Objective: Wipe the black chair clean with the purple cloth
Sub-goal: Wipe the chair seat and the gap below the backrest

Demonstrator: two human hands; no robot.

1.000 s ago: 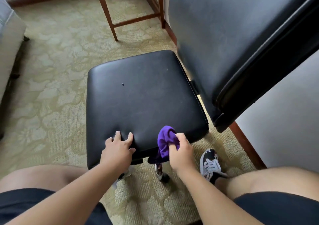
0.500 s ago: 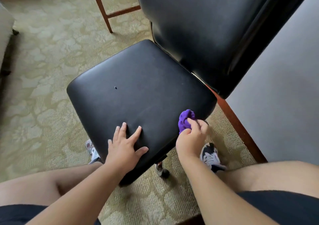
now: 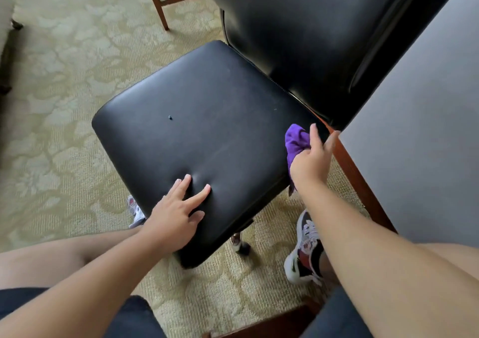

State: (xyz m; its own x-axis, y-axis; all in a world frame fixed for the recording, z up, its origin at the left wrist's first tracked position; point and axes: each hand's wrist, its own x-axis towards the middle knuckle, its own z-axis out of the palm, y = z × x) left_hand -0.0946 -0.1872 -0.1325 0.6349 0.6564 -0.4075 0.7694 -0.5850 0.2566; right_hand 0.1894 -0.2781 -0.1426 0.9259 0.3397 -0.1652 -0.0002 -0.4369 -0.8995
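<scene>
The black chair (image 3: 207, 119) fills the middle of the view, its padded seat turned at an angle and its tall backrest rising at the upper right. A small dark speck lies on the seat. My left hand (image 3: 176, 213) presses flat on the seat's near edge, fingers spread, denting the padding. My right hand (image 3: 312, 161) holds the bunched purple cloth (image 3: 296, 140) against the seat's right side edge, close to the back corner. Part of the cloth hangs below my wrist.
A grey wall (image 3: 420, 130) with a wooden baseboard (image 3: 360, 182) runs close along the chair's right side. Wooden furniture legs (image 3: 158, 3) stand behind on the patterned carpet. My shoes (image 3: 305, 249) and bare knees sit below the seat. A pale sofa edge shows far left.
My right hand has slid the purple cloth from the seat's front edge along its right side toward the back corner. The chair has swivelled, and my left hand has flattened on the seat.
</scene>
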